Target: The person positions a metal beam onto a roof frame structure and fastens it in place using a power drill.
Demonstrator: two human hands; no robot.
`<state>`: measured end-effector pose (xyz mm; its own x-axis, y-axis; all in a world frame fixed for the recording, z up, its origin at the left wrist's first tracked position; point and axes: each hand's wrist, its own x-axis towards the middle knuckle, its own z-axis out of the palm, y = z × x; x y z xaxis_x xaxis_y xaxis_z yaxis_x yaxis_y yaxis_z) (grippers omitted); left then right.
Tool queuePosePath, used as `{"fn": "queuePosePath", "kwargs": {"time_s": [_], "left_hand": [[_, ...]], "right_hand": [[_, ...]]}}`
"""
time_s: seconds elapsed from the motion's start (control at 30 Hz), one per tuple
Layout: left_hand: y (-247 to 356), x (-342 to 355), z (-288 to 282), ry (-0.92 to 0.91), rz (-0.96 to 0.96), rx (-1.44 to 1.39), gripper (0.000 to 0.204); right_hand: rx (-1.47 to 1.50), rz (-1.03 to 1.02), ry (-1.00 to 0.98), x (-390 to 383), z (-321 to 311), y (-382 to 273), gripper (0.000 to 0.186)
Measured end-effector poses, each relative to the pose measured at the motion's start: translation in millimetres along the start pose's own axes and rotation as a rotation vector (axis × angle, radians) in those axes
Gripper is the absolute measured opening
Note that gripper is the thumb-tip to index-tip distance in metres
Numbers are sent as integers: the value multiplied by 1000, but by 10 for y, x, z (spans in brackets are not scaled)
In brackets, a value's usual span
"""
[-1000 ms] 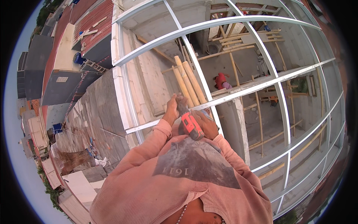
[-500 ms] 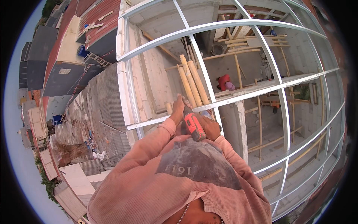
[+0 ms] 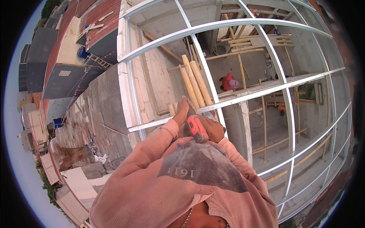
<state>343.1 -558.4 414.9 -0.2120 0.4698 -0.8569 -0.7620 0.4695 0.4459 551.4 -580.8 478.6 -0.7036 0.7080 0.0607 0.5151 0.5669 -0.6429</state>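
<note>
My right hand [image 3: 213,130] is wrapped around a red and black cordless drill [image 3: 197,128] in front of my chest. The drill's front end points away from me, toward a silver metal beam [image 3: 152,124] of the roof frame. My left hand [image 3: 182,110] is at the drill's front end, by the beam, with its fingers closed together. Whatever those fingers hold is hidden, and the drill's tip cannot be made out. Just beyond my hands, bamboo poles [image 3: 194,84] stand up through the frame's opening.
Light metal beams [image 3: 224,25] form an open grid over rooms far below. A block wall [image 3: 124,95] runs along the left side. Below, a person in red [image 3: 229,82] bends over near bamboo scaffolding [image 3: 243,72]. Corrugated roofing [image 3: 99,95] lies lower at left.
My hands and the drill stay in nearly the same place at the beam. The view shifts very slightly, and the person below has moved a little.
</note>
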Motion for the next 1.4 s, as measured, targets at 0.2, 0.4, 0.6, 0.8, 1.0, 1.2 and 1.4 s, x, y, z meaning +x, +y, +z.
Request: {"fn": "queuePosePath", "kwargs": {"time_s": [0.2,0.4,0.6,0.8,1.0,1.2,1.4], "left_hand": [[-28,22,-17,-12,27,71,29],[73,-30,-24,-12,-13,151,33],[-72,33,-41,-79,-156,-371,30],[-168,-235,273,-137,-109,-335,29],[-227,-282,359,-225,-109,-333,27],[-345,-286,335,-257,-132,-332,48],[-425,-2,-75,-76,-120,-70,69]], "right_hand": [[-21,72,-78,14,-43,-38,55],[99,117,-88,-85,49,-6,68],[382,261,-73,-121,-58,-57,74],[477,269,80,-264,55,139,74],[605,362,38,-387,175,268,79],[588,412,67,-439,230,263,80],[538,515,30,-369,352,383,76]]}}
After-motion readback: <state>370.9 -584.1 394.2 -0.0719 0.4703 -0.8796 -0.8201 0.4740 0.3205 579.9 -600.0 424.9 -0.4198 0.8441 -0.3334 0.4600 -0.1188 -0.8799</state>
